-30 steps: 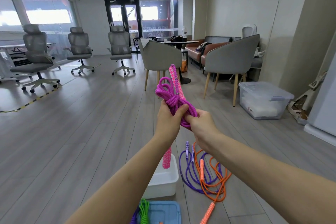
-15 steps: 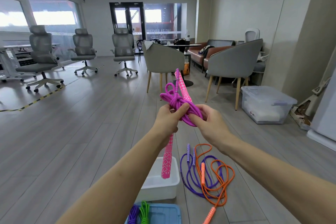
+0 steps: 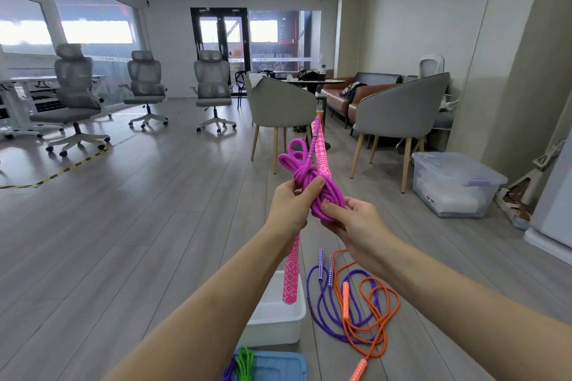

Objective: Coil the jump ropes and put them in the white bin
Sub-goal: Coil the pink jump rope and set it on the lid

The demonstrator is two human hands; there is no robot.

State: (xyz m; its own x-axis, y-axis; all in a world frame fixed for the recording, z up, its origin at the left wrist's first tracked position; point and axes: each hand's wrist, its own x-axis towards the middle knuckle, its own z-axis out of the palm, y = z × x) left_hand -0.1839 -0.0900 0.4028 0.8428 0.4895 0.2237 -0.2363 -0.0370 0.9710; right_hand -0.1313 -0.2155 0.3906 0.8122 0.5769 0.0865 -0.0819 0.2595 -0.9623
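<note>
A: Where does the job stand?

B: One rope is nearly bundled. The magenta braided jump rope (image 3: 312, 185) with pink patterned handles is held up in front of the person, well above the floor, wound into a tight hank with a few turns round its middle.

A: Who has hold of it?

B: Both. The left hand (image 3: 291, 204) has its fingers and thumb curled round the waist of the bundle. The right hand (image 3: 356, 223) pinches the lower loops, thumb on top. One handle sticks up beyond the coil; the other hangs down below the left hand, over the bin.

A: And the bin?

B: The white rectangular plastic bin (image 3: 278, 318) sits on the floor below the hands. I see no rope in the part that shows, though the arm covers some of it.

A: What's left?

B: My guess is most of it. This rope isn't dropped in yet, and the purple jump rope (image 3: 322, 312) and the orange jump rope (image 3: 387, 315) lie loose and overlapping on the grey wood floor (image 3: 123, 241), just beside the bin, uncoiled. Green and purple cords rest on a blue plastic lid (image 3: 278, 365) at the bottom edge; whether those count, I cannot tell.
</note>
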